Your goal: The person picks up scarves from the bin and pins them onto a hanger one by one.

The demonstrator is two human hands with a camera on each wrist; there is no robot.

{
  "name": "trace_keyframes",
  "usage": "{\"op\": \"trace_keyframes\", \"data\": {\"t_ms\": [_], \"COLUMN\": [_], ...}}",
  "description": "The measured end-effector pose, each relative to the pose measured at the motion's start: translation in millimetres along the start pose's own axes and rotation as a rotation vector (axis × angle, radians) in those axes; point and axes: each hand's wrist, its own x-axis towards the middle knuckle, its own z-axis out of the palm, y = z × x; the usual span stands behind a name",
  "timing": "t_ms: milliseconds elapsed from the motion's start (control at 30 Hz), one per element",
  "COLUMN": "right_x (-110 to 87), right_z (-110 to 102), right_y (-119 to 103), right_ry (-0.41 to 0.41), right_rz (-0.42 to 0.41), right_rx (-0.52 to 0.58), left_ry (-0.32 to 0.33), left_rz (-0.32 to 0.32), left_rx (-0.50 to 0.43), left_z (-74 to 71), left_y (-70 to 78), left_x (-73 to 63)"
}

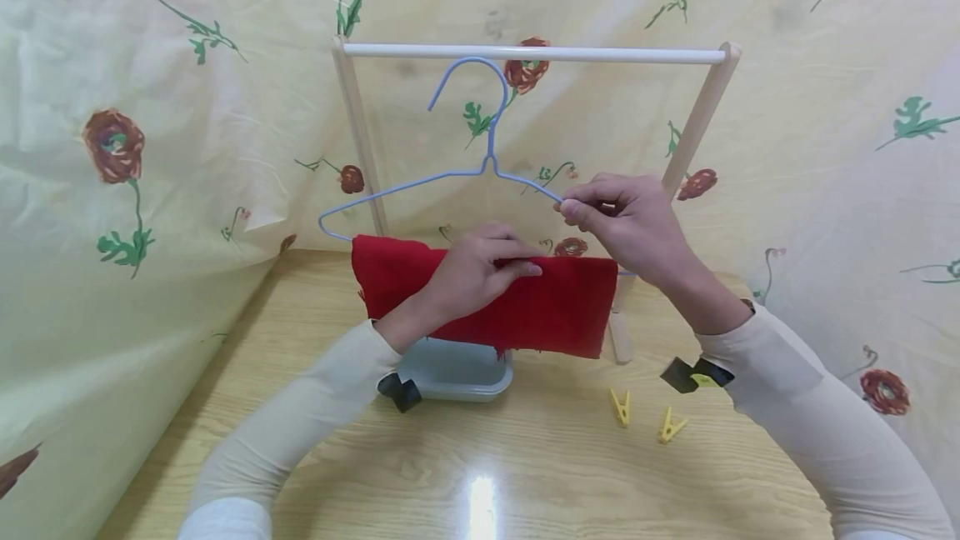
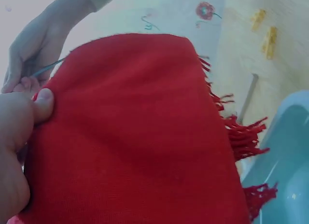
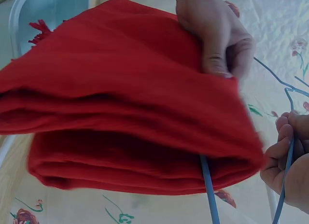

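A folded red scarf [image 1: 570, 311] with fringe along its lower edge hangs over the bottom bar of a blue wire hanger [image 1: 405, 187]. My left hand [image 1: 472, 273] pinches the scarf's top fold near the middle; in the left wrist view its thumb [image 2: 44, 104] lies on the cloth. With thumb and fingers, my right hand [image 1: 630, 219] holds the hanger's right shoulder. The right wrist view shows the scarf's layers [image 3: 125, 108] from the side, the bar running inside the fold. The hanger's hook stands up just in front of the rack's rail, and I cannot tell whether they touch.
A wooden rack with a white top rail [image 1: 615, 54] stands behind the hanger. Below the scarf, a pale blue basin [image 1: 457, 394] sits on the wooden table [image 1: 420, 465]. Two yellow clothespins [image 1: 621, 408] lie to the right. Flowered cloth [image 1: 225, 107] surrounds the table's back and sides.
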Motion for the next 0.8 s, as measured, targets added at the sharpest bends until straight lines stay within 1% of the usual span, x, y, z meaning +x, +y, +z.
{"op": "trace_keyframes", "data": {"t_ms": [67, 133, 300, 433, 500, 633, 733, 800], "right_x": [0.1, -0.2, -1.8, -2.7, -3.0, -2.7, -2.5, -2.5], "right_z": [1, 3, 7, 9, 10, 10, 11, 11], "right_y": [0, 1, -1, -3, -3, -5, -8, -10], "right_ry": [-0.009, -0.014, -0.033, -0.050, -0.052, -0.050, -0.054, -0.055], "right_rz": [0.003, 0.012, 0.019, 0.022, 0.027, 0.039, 0.050, 0.060], "right_rx": [0.010, 0.019, 0.040, 0.033, 0.021, 0.009, 0.024, 0.037], "left_ry": [0.035, 0.055, 0.086, 0.109, 0.110, 0.096, 0.066, 0.037], "left_rz": [-0.021, -0.040, -0.090, -0.126, -0.132, -0.124, -0.119, -0.124], "left_rx": [-0.061, -0.091, -0.081, -0.062, -0.048, -0.018, 0.000, -0.018], "left_z": [-2.5, -5.4, -10.8, -12.4, -12.1, -9.4, -7.4, -6.9], "left_y": [-1.4, -2.0, -2.2, -2.3, -2.6, -4.4, -6.1, -7.4], "left_x": [0.4, 1.4, 4.9, 7.0, 7.7, 6.4, 4.1, 2.9]}}
